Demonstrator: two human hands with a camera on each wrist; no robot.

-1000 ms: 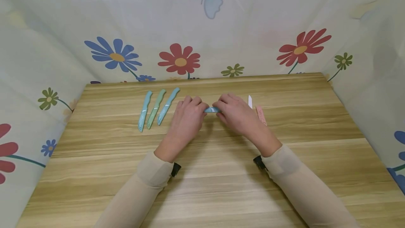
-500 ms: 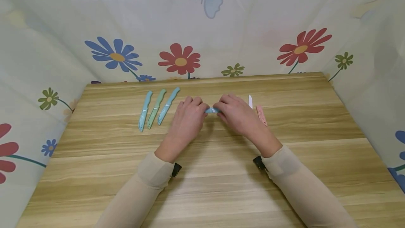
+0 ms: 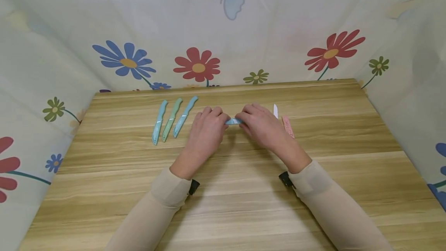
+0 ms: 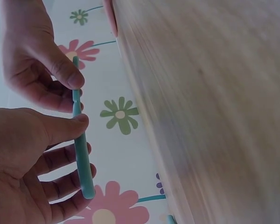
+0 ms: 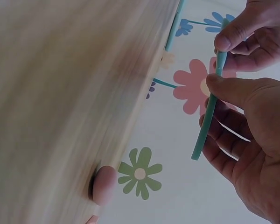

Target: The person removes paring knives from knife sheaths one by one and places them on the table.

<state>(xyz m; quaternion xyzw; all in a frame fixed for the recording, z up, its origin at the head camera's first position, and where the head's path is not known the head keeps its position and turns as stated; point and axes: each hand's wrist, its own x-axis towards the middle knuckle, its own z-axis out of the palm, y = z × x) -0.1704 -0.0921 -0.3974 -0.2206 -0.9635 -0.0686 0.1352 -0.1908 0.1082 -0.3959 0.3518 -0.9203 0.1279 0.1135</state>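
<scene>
Between both hands, above the table, is a light-blue paring knife (image 3: 233,121) in its matching sheath, lying sideways. My left hand (image 3: 208,130) pinches the thicker handle end between thumb and fingers. The thin, flat sheath end (image 5: 204,135) is pinched by my right hand (image 3: 262,126). Thumbs and fingertips sit close together near the joint, seen in both wrist views. Right of my right hand lie a white blade (image 3: 275,111) and a pink sheath (image 3: 287,127); the hand covers part of that area in the head view.
Three sheathed knives lie in a slanted row left of my left hand: a blue one (image 3: 159,122), a green one (image 3: 172,120) and another blue one (image 3: 186,117). The wooden table (image 3: 223,212) ends at a flower-printed cloth (image 3: 223,30) behind and at both sides.
</scene>
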